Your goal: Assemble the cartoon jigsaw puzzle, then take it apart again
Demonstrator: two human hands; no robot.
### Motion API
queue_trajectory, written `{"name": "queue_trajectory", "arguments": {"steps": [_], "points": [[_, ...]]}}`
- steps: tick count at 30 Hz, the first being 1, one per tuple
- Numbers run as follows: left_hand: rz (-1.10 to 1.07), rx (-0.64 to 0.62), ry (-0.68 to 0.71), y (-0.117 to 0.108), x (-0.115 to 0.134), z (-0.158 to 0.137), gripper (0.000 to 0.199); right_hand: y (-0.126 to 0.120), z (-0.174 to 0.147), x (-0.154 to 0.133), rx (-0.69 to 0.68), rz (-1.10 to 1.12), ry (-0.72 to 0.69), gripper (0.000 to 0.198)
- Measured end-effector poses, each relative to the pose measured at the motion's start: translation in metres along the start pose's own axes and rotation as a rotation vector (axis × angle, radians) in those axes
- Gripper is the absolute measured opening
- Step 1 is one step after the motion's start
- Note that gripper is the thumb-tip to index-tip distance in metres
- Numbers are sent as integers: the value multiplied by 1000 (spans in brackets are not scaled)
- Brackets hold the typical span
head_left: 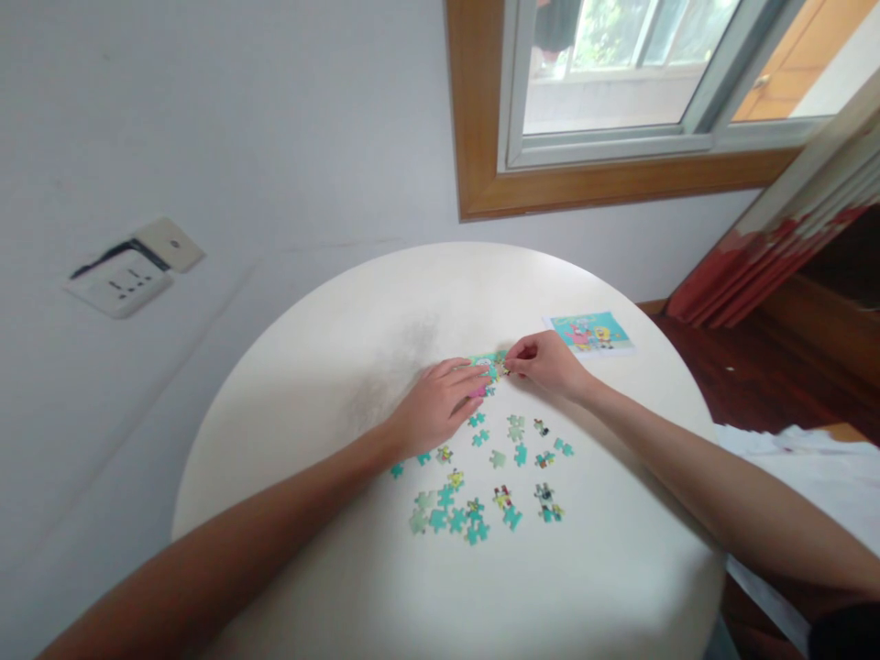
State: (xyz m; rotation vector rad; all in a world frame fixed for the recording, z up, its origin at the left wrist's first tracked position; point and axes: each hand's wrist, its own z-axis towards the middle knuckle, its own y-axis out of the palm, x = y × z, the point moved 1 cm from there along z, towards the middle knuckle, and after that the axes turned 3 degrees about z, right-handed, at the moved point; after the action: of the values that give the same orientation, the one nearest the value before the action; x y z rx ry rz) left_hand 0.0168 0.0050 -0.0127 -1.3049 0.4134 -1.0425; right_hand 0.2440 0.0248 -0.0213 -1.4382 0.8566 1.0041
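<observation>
My left hand (440,403) lies flat with its fingers stretched over a joined section of jigsaw puzzle (485,364), covering much of it. At the right edge of that section, my right hand (544,363) pinches a small puzzle piece (507,368) between thumb and fingertips. The piece touches or nearly touches the joined part; which one I cannot tell. Loose teal, pale green and yellow pieces (446,500) are spread on the table below both hands. Beyond my right hand lies a picture card (592,333) with cartoon figures on a teal ground.
The round white table (309,568) stands against a white wall with a socket (124,282). A wood-framed window (481,174) is above its far side. At the right hangs a red and cream curtain (729,266), with white sheets (797,477) below the table's edge.
</observation>
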Motion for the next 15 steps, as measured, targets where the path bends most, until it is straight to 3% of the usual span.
{"name": "queue_trajectory", "arguments": {"steps": [7,15], "points": [[115,-123,-46,3,-1,-3,39,6,0,6,-5,-135,-7,10],[114,-146,-62,5,-1,-4,41,7,1,2,11,-258,2,15]]}}
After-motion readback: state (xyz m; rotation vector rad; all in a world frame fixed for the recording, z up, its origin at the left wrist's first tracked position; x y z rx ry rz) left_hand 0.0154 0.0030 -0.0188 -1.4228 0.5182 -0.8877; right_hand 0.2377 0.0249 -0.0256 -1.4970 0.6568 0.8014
